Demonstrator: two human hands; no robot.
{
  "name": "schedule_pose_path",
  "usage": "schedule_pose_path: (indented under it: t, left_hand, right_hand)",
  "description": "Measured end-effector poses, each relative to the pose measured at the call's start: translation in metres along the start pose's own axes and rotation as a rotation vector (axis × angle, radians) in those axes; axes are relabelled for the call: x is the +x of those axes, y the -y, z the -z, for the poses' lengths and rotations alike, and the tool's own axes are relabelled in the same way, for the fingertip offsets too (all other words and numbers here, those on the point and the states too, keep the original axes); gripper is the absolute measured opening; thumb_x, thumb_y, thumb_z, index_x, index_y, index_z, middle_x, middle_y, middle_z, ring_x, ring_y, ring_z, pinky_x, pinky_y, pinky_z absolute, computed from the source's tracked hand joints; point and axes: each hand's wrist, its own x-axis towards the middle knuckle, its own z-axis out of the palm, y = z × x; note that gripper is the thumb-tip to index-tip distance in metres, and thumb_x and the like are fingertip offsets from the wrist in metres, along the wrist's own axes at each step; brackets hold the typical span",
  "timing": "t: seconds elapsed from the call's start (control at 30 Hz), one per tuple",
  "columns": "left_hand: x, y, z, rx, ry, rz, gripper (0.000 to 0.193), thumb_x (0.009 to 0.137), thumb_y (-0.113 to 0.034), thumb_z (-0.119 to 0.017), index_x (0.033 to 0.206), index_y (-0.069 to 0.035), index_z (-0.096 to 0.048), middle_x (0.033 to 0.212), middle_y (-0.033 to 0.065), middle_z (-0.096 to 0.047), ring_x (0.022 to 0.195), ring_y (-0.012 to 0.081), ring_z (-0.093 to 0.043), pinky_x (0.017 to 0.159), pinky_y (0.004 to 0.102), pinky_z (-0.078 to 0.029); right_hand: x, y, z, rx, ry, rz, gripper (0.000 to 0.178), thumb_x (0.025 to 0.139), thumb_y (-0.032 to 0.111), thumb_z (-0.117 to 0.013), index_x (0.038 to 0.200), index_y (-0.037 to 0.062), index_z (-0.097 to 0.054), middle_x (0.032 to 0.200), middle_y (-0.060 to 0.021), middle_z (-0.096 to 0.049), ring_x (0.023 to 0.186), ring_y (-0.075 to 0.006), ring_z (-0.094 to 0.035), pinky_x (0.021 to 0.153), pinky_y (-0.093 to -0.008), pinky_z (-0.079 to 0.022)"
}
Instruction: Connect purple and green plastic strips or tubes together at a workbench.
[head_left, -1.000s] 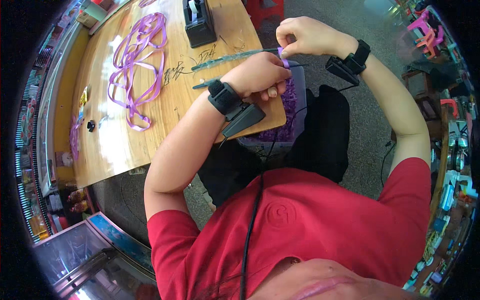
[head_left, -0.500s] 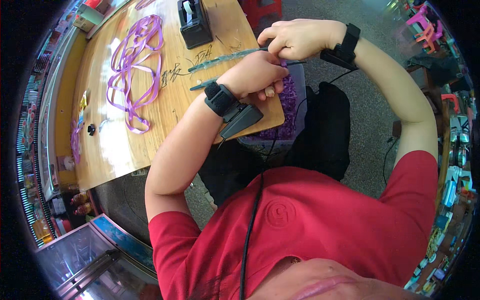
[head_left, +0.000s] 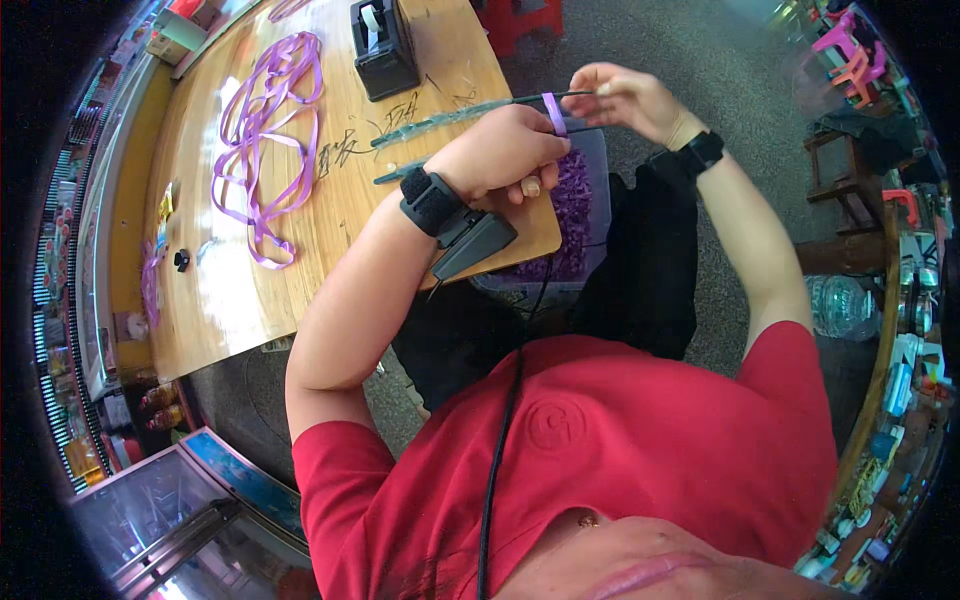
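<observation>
My left hand [head_left: 512, 152] is closed at the table's corner, with its thumb pressed on a short purple ribbon [head_left: 553, 115]. The ribbon crosses two thin dark rods that stick out past the table edge. One rod runs back to a long handle wrapped in translucent green [head_left: 440, 122]; a second green handle end [head_left: 400, 172] shows beside my left wrist, the rest hidden under the hand. To the right, my right hand [head_left: 635, 100] has its fingers apart, curved near the upper rod's tip; whether it touches the tip I cannot tell.
Below the table corner, a clear plastic tub [head_left: 597, 230] holds many purple ribbon pieces. A long purple ribbon [head_left: 262, 150] lies in loose loops on the wooden table [head_left: 350, 230]. A black tape dispenser [head_left: 385, 55] stands at the far edge. A red stool [head_left: 525, 20] is beyond.
My right hand has drawn away to the right and its fingers have spread. The purple ribbon across the rods is now in plain sight. My left hand has barely moved.
</observation>
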Motion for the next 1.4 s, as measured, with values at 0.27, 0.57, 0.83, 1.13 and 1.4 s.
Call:
schedule_pose_path:
  t: [0.27,0.57,0.83,1.13,1.4]
  left_hand:
    - [-0.001,-0.001,-0.002,-0.002,-0.008,0.025,0.022,0.095,-0.019,-0.055,0.085,-0.002,-0.064,0.063,0.001,-0.061,0.043,0.0079,-0.054,0.038,0.0236,-0.043]
    - [-0.002,-0.003,-0.003,-0.009,-0.017,0.028,0.021,0.095,-0.022,-0.059,0.097,-0.002,-0.062,0.063,0.0,-0.057,0.042,0.0067,-0.049,0.037,0.0218,-0.039]
    - [-0.002,-0.003,-0.004,-0.046,0.001,0.032,0.019,0.095,-0.021,-0.059,0.1,-0.002,-0.062,0.063,0.0003,-0.058,0.042,0.0069,-0.048,0.038,0.0218,-0.038]
    - [0.0,0.0,-0.003,-0.082,0.013,0.03,0.019,0.096,-0.02,-0.058,0.103,-0.002,-0.061,0.063,0.0006,-0.058,0.042,0.0068,-0.049,0.038,0.021,-0.039]
    - [0.001,0.003,-0.002,0.003,0.002,0.012,0.021,0.096,-0.023,-0.057,0.101,-0.002,-0.061,0.064,-0.0002,-0.058,0.043,0.0062,-0.05,0.038,0.0206,-0.04]
  right_hand:
    - [0.001,-0.051,-0.039,0.579,-0.014,0.011,0.036,0.1,0.037,-0.051,0.115,0.0055,-0.06,0.109,-0.0067,-0.062,0.104,-0.0207,-0.06,0.094,-0.0371,-0.047]
    - [0.016,-0.059,-0.054,0.665,0.057,0.017,0.025,0.1,0.026,-0.052,0.113,0.0065,-0.06,0.111,-0.0055,-0.063,0.102,-0.0178,-0.061,0.094,-0.0359,-0.048]
    - [0.027,-0.056,-0.063,0.673,0.188,0.112,0.037,0.102,0.027,-0.047,0.131,0.0039,-0.052,0.12,-0.0085,-0.061,0.109,-0.0197,-0.06,0.097,-0.0391,-0.049]
    - [0.015,-0.05,-0.075,0.644,0.047,0.067,0.038,0.103,0.03,-0.046,0.129,0.0038,-0.054,0.119,-0.0066,-0.062,0.107,-0.0184,-0.06,0.097,-0.0365,-0.047]
    - [0.01,-0.026,-0.07,0.932,0.073,0.061,0.043,0.098,0.04,-0.053,0.122,0.0049,-0.059,0.11,-0.0068,-0.062,0.102,-0.019,-0.058,0.096,-0.0365,-0.045]
